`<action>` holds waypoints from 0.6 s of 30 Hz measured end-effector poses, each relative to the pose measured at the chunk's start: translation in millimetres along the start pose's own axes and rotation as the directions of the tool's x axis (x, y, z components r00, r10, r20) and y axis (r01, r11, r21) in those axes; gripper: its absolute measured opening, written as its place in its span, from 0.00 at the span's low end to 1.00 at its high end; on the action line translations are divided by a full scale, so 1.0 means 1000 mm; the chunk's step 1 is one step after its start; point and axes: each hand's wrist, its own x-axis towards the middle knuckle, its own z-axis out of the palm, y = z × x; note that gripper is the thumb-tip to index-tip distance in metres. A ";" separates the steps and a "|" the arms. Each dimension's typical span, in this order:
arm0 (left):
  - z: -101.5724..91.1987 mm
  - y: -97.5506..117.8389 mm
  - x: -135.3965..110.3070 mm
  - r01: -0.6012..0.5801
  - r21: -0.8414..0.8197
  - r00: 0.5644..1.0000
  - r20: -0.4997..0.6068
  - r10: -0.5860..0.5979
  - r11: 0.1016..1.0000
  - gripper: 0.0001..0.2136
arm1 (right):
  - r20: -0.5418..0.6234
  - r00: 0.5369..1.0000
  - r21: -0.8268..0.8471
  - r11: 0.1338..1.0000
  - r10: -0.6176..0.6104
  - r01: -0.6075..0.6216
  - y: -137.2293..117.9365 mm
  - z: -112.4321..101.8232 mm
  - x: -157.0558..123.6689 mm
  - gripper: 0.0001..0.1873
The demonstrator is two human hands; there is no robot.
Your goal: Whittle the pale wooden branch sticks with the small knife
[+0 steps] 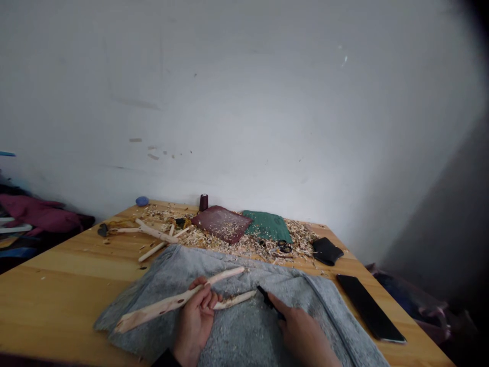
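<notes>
Forked peeled branch (164,305), lying across a grey towel (244,331) on a pine worktop (49,300), gripped at the fork by the curled left hand (195,322). Right hand (301,339), narrowly closed on a slim black tool (269,303), just beside the branch's shorter tip. Beyond the towel: wood shavings (244,244), a maroon leather pad (221,224), a green pad (267,227), scissors (284,247), and a black phone (370,308).
</notes>
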 end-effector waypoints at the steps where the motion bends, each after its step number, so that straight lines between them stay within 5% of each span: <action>1: 0.001 0.000 -0.001 0.003 -0.003 1.000 -0.005 -0.003 1.000 0.12 | 0.002 1.000 0.009 1.000 0.004 -0.004 -0.001 0.000 -0.002 0.36; 18: -0.004 0.000 0.001 -0.018 0.055 0.997 0.081 0.013 0.998 0.14 | 0.009 1.000 -0.078 0.997 0.006 -0.005 -0.017 0.003 -0.009 0.38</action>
